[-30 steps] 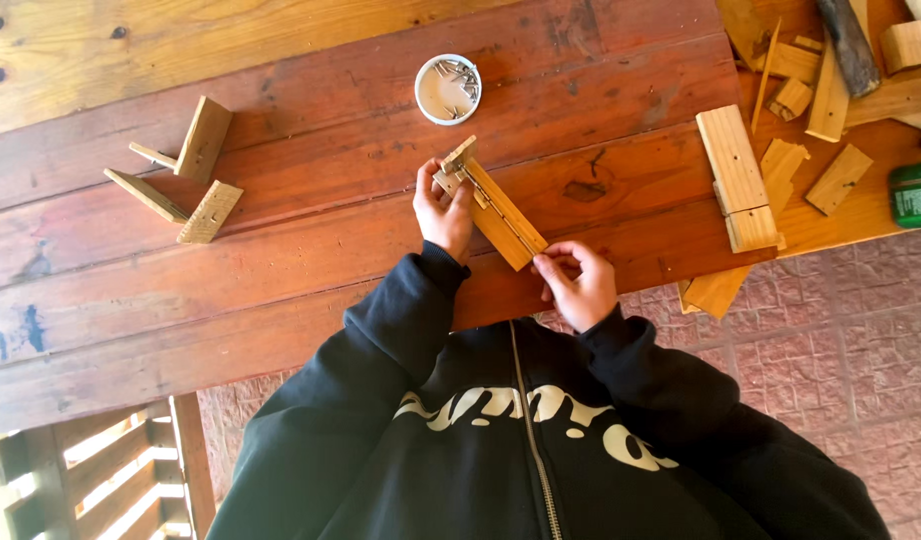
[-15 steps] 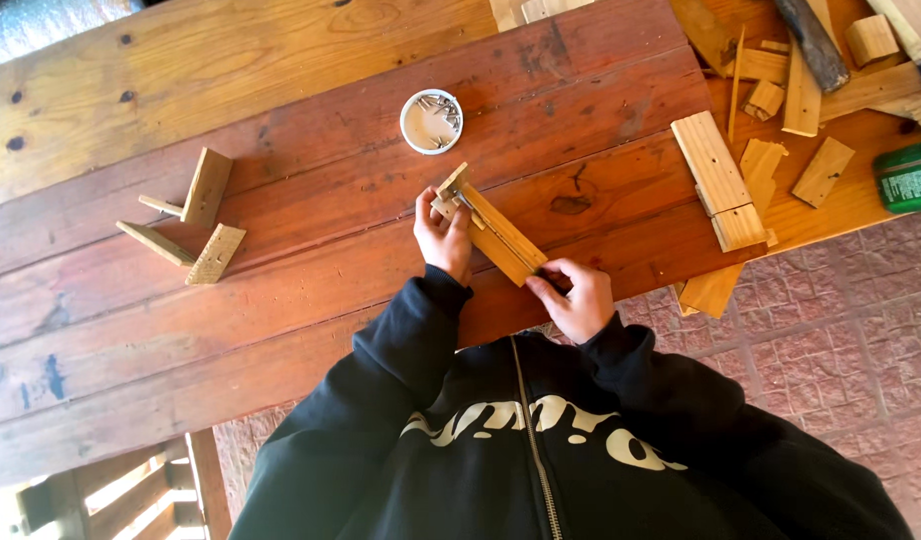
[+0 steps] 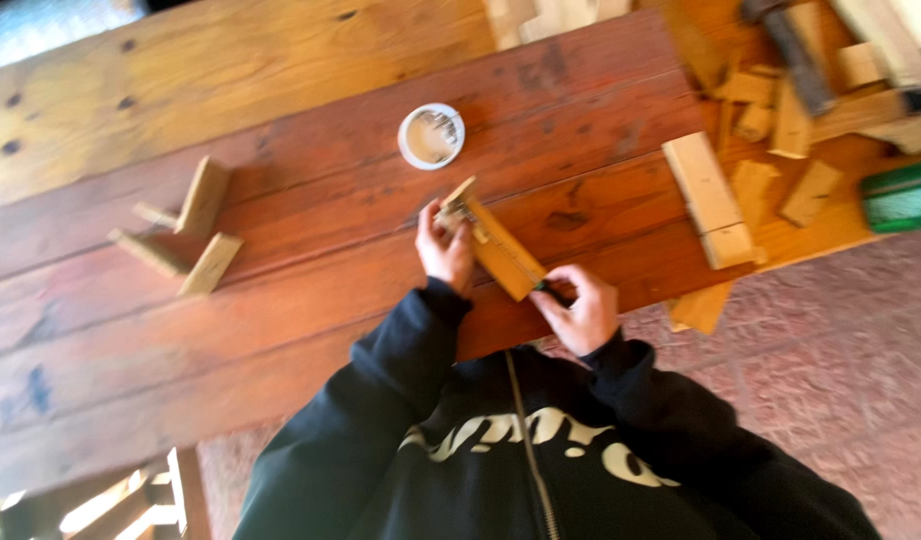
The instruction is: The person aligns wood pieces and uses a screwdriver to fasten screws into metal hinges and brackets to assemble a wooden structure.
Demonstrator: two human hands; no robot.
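My left hand (image 3: 443, 252) grips the far end of a narrow wooden piece (image 3: 503, 252) that lies slantwise on the reddish plank table (image 3: 281, 310). A small cross bit is fixed at that far end. My right hand (image 3: 584, 312) is closed at the near end of the piece, by the table's edge, with a small dark thing (image 3: 541, 289) pinched at its fingertips. What that thing is I cannot tell. Black hoodie sleeves cover both arms.
A round white tub (image 3: 432, 136) stands beyond the hands. To the left lies a small frame of wooden slats (image 3: 186, 225). At the right are a long pale block (image 3: 708, 198), several wood offcuts (image 3: 781, 120) and a green object (image 3: 903, 195). Brick paving (image 3: 831, 380) lies below.
The view has drifted a little. My right hand has closed in on the near end of the wooden piece; my left hand keeps its hold on the far end.
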